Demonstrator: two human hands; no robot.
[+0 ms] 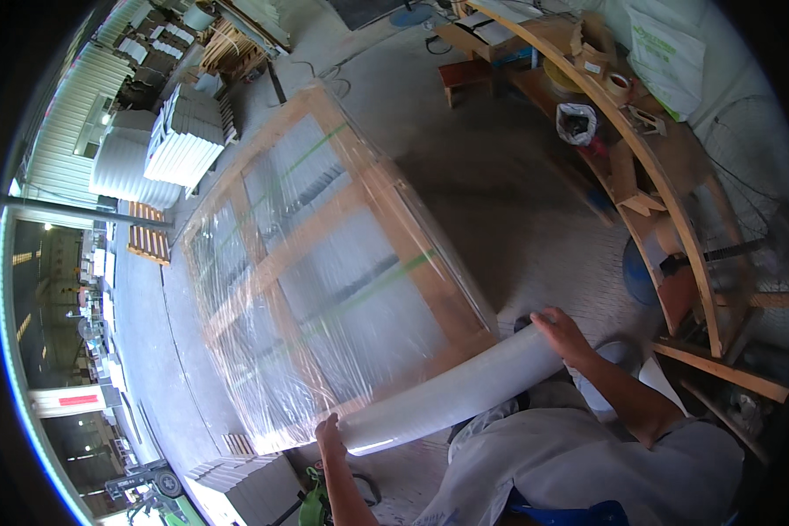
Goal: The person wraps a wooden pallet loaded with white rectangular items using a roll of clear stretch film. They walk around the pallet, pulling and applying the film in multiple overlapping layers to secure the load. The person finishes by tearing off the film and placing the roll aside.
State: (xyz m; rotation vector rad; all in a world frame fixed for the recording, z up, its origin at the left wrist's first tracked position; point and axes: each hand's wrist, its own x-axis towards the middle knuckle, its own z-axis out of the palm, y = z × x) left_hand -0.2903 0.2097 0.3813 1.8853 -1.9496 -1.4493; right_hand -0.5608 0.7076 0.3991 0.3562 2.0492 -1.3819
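Observation:
A long, thick roll of clear stretch film (451, 390) lies across the front of my body, held at both ends. My left hand (330, 436) is closed round its left end, close to the near corner of a wrapped load. At the right end, the fingers of my right hand (559, 335) grip the roll. Beyond it stands a large flat load (324, 272) framed with wooden boards, with green straps across it. Shiny, wrinkled film covers much of its top and left side. Where the film joins the roll is hard to make out.
A curved-looking wooden workbench (649, 175) with tape, boxes and a white bag (666, 57) runs along the right. Stacks of white panels (184, 136) on pallets stand at far left. A grey stack (245, 491) and a green forklift (162, 500) are at lower left.

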